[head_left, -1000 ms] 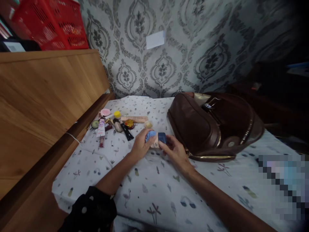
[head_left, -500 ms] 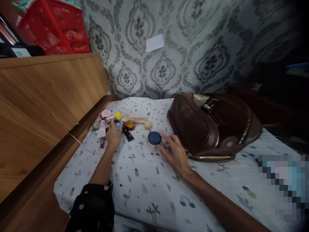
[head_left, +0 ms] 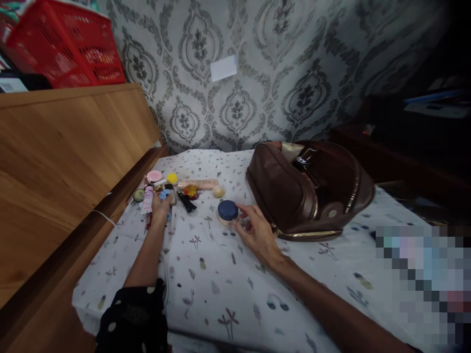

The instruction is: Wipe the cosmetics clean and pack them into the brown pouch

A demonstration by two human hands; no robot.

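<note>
A home room; ornate wallpaper (head_left: 257, 73); printed sheet (head_left: 209, 284).

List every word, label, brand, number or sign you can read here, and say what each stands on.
No text can be read with certainty.
Blue-lidded jar: no lettering can be made out.
Pink-and-white tube: print too small and blurred.
Peach tube: faint marks, too small.
White label, upper left: too blurred.
White card on the wall: no writing can be made out.
</note>
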